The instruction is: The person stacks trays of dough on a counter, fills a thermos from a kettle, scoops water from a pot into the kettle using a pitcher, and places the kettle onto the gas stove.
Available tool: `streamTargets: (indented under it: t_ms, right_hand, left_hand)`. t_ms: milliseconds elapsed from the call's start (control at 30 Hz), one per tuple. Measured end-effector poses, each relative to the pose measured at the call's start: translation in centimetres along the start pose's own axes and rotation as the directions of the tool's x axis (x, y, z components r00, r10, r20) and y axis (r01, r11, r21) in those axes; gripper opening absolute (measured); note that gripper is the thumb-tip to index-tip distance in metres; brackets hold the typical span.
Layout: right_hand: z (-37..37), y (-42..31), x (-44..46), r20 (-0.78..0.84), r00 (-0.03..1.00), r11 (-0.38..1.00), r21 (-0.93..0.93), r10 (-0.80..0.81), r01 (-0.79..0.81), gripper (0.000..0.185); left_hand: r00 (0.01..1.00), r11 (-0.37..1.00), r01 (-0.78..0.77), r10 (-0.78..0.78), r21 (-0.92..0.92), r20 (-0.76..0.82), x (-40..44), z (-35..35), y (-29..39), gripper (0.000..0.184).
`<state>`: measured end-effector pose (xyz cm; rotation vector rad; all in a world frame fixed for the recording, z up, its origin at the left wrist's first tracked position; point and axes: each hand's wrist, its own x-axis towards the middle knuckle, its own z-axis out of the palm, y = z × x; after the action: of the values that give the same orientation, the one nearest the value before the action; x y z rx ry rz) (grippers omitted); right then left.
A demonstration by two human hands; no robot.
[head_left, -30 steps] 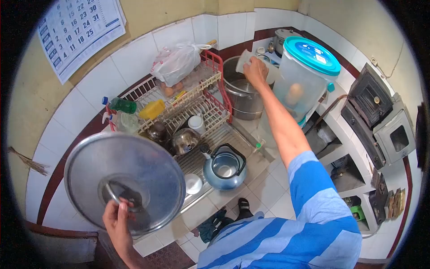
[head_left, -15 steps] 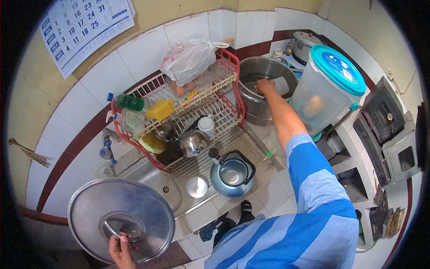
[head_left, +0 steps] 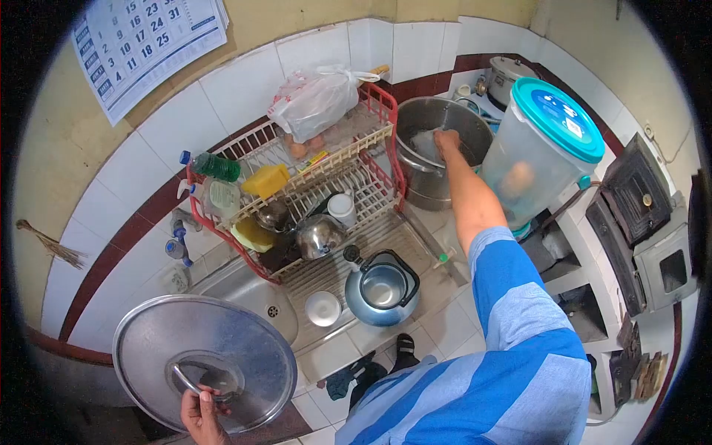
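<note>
My left hand (head_left: 202, 417) is closed around the handle of a large round metal lid (head_left: 159, 348), which is raised and tilted at lower left. My right arm reaches into a tall metal pot (head_left: 426, 178) beyond the dish rack. Inside its rim my right hand (head_left: 445, 141) is closed on a whitish cup-like vessel (head_left: 425, 145), partly hidden and blurred. Below, a kettle (head_left: 360, 300) without its lid stands on the drainboard beside a small white bowl (head_left: 323, 308).
A red-and-cream dish rack (head_left: 337, 167) holds a plastic bag (head_left: 317, 104), a green bottle (head_left: 215, 166) and a steel pot (head_left: 320, 236). A tall clear container with a teal lid (head_left: 558, 119) stands close to my right forearm. The sink (head_left: 248, 297) lies left of the drainboard.
Inside the pot, the whitish vessel has shifted from the right of my right hand to its left, as the wrist turned. My left hand still grips the lid in nearly the same place.
</note>
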<state>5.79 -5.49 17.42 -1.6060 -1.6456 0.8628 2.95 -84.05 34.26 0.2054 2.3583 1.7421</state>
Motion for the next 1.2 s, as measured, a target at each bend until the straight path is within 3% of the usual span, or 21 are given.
streamTargets:
  t_ms: [33,67,133,267,333,400,467,533,567,600,633,667,767,800,833,900,1033,1133,1200]
  right_hand:
    - [-0.4,-0.2,-0.6,-0.056,0.993,0.980,0.173,0.104,-0.093,0.048]
    - [-0.8,-0.6,-1.0,-0.063,0.993,0.981,0.171,0.103,-0.091,0.048]
    - [-1.2,-0.6,-1.3,-0.178,0.983,0.978,0.209,0.049,-0.011,0.046]
    - [-2.0,-1.4,-2.5,-0.247,0.968,0.950,0.290,-0.041,0.115,0.043]
    - [-2.5,-2.6,-3.8,-0.373,0.920,0.879,0.390,-0.122,0.275,0.040]
    - [-3.8,-4.1,-4.9,-0.443,0.876,0.890,0.299,-0.191,0.345,0.039]
    - [-6.0,-6.1,-7.2,-0.378,0.900,0.833,0.410,-0.215,0.371,0.038]
    - [-7.8,-8.2,-9.5,-0.470,0.830,0.805,0.341,-0.302,0.486,0.038]
    - [-9.0,-9.1,-11.0,-0.410,0.860,0.775,0.419,-0.304,0.474,0.040]
    - [-8.0,-8.5,-8.5,-0.535,0.772,0.755,0.331,-0.344,0.566,0.038]
    - [-10.1,-10.2,-12.3,-0.402,0.874,0.703,0.538,-0.271,0.466,0.037]
    - [-10.3,-8.6,-9.3,-0.338,0.861,0.669,0.541,-0.381,0.509,0.033]
    - [-13.8,-10.5,-16.0,-0.250,0.909,0.724,0.550,-0.333,0.416,0.029]
    - [-13.8,-10.1,-16.0,-0.209,0.893,0.564,0.713,-0.397,0.417,0.024]
    - [-14.3,-9.2,-16.1,-0.210,0.895,0.568,0.709,-0.395,0.417,0.024]
    - [-15.9,-7.1,-18.0,0.081,0.921,0.427,0.899,-0.382,0.098,0.029]
    - [-18.2,-3.3,-24.5,0.146,0.857,0.491,0.860,-0.495,0.137,0.029]
    - [-20.3,-0.3,-28.5,0.275,0.849,0.606,0.793,-0.451,0.065,0.022]
    - [-20.8,1.4,-31.3,0.277,0.869,0.646,0.760,-0.410,0.063,0.023]
  left_hand:
    - [0.999,0.998,-0.051,0.051,0.039,-0.003,0.5,-0.2,-0.8,0.019]
    - [0.995,0.992,-0.101,0.102,0.076,-0.005,0.8,-0.4,-1.5,0.022]
    - [0.994,0.993,-0.107,0.107,0.048,0.015,0.8,0.0,-1.2,0.021]
    - [0.991,0.993,-0.103,0.098,0.053,0.090,0.9,0.4,0.0,0.023]
    - [0.988,0.993,-0.109,0.103,0.045,0.118,1.0,0.3,0.2,0.024]
    - [0.985,0.993,-0.101,0.092,0.053,0.146,1.1,0.3,0.3,0.025]
    - [0.987,0.988,-0.155,0.154,0.007,0.049,1.1,0.9,-0.1,0.028]
    - [0.983,0.985,-0.170,0.166,0.044,0.072,1.0,1.1,0.4,0.027]
    - [0.974,0.976,-0.211,0.206,0.055,0.090,1.0,1.3,0.5,0.026]
    - [0.979,0.979,-0.188,0.180,0.078,0.100,1.1,1.4,0.1,0.026]
    - [0.979,0.981,-0.193,0.190,0.022,0.077,1.2,1.5,-0.5,0.026]
    - [0.977,0.978,-0.204,0.205,-0.038,0.051,1.3,1.4,-0.9,0.025]
    - [0.968,0.975,-0.222,0.222,-0.012,0.119,1.6,1.2,-0.8,0.026]
    - [0.968,0.976,-0.218,0.218,-0.010,0.125,1.8,1.0,-0.9,0.026]
    - [0.967,0.977,-0.213,0.210,0.004,0.146,2.1,0.7,-1.1,0.026]
    - [0.963,0.979,-0.202,0.193,0.027,0.186,2.6,0.2,-1.4,0.025]
    - [0.964,0.982,-0.186,0.183,-0.001,0.194,3.1,-0.1,-1.8,0.024]
    - [0.940,0.976,-0.216,0.206,0.007,0.270,4.1,-0.6,-2.8,0.023]
    - [0.931,0.981,-0.196,0.190,-0.014,0.313,4.7,-0.7,-3.5,0.022]
